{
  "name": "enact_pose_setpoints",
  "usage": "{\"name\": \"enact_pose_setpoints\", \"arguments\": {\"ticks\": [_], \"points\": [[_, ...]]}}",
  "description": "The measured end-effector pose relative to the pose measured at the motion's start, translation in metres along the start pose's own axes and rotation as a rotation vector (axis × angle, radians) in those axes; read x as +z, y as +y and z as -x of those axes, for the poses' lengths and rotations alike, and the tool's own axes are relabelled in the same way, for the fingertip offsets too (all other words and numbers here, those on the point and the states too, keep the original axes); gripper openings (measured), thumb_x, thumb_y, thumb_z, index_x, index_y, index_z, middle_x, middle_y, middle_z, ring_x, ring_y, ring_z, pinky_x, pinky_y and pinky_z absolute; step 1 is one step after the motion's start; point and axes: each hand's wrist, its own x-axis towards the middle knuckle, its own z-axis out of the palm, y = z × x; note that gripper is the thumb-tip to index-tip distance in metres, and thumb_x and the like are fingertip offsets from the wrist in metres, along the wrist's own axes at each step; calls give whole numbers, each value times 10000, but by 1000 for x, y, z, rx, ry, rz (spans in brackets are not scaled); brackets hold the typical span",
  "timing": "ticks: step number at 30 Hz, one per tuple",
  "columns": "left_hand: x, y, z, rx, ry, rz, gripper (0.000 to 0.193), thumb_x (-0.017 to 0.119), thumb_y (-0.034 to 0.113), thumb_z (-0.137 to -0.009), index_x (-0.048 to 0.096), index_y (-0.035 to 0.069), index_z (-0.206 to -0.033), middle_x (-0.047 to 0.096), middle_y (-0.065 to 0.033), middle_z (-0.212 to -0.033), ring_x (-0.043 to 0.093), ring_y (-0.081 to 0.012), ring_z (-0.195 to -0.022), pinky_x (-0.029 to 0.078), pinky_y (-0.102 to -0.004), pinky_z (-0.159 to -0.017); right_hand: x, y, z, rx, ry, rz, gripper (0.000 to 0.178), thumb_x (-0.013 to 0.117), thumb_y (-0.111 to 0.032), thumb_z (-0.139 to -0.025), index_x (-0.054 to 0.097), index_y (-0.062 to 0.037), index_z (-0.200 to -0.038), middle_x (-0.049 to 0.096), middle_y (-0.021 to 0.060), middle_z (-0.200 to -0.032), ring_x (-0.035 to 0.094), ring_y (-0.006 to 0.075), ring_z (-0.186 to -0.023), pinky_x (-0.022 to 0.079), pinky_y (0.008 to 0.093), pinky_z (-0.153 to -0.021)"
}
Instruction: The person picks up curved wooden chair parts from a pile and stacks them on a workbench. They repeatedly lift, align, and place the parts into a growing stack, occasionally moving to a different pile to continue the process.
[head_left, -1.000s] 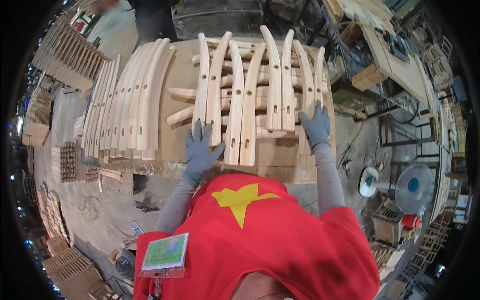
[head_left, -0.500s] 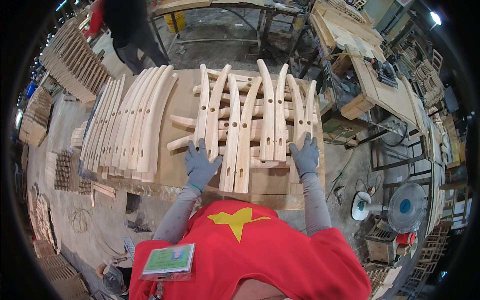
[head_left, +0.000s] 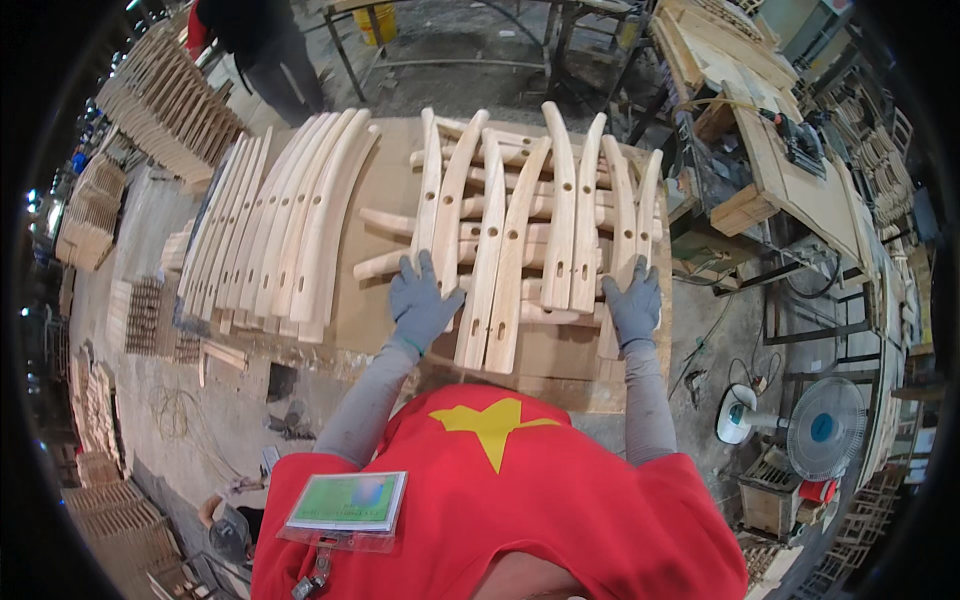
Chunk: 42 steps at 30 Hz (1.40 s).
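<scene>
In the head view, two grey-gloved hands rest well apart with fingers spread, the left hand [head_left: 425, 305] on the lower part of the leftmost pair and the right hand [head_left: 633, 303] on the rightmost. Under and between them lie eight curved wooden pieces [head_left: 518, 260] in four pairs, running lengthwise on the table [head_left: 354, 310], tapered ends away from the person. Each of the two pieces nearest the person shows one round hole and one slot. Crosswise pieces [head_left: 385, 220] lie underneath, two ends jutting out at left; their full number is hidden. Left of these, a row of similar pieces [head_left: 285, 230] overlaps too closely to count. Around stand one fan [head_left: 825, 425], one yellow bucket [head_left: 375, 25] and one other person [head_left: 270, 50].
</scene>
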Motion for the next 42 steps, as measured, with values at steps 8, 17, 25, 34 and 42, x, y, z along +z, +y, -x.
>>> {"name": "enact_pose_setpoints", "arguments": {"ticks": [8, 17, 25, 34, 42], "points": [[-10, -12, -19, -24, -88, 7, 981, 592, 622, -731, 270, 29, -1443, 291, -349, -1399, 434, -478, -1192, 357, -490, -996, 0, -7, -5, -16, -48, 10, 816, 599, -520, -786, 345, -56, -1407, 369, 299, -1357, 438, 467, -1182, 386, 469, -988], [-33, -21, 45, 275, -83, 110, 939, 621, 610, -743, 283, 95, -1451, 220, -280, -1472, 198, -475, -1353, 174, -515, -1114, -51, 30, 2, 99, -170, -389, 656, 537, -503, -864, 484, -32, -1317, 556, 193, -1264, 539, 317, -1162, 420, 362, -953], [-1, 6, 78, 753, -42, 66, 831, 525, 715, -734, 443, 198, -1380, 267, -159, -1490, 148, -425, -1386, 30, -581, -1119, -32, 25, 49, -65, -147, -68, 884, 693, -505, -726, 347, -81, -1419, 325, 275, -1423, 402, 398, -1271, 386, 409, -1007], [14, 23, 64, 810, -73, 123, 781, 610, 652, -717, 456, 252, -1370, 256, -112, -1504, 104, -394, -1405, 61, -590, -1110, -23, -1, 47, 62, -194, 40, 883, 704, -456, -701, 331, -139, -1436, 233, 266, -1464, 338, 448, -1274, 339, 480, -1034], [16, 18, 63, 795, -103, 149, 790, 578, 678, -727, 446, 250, -1378, 260, -131, -1504, 87, -394, -1410, 34, -586, -1117, -22, 4, 51, -87, -174, 19, 865, 673, -485, -754, 327, -73, -1431, 248, 311, -1449, 317, 488, -1292, 307, 475, -1065]]}}
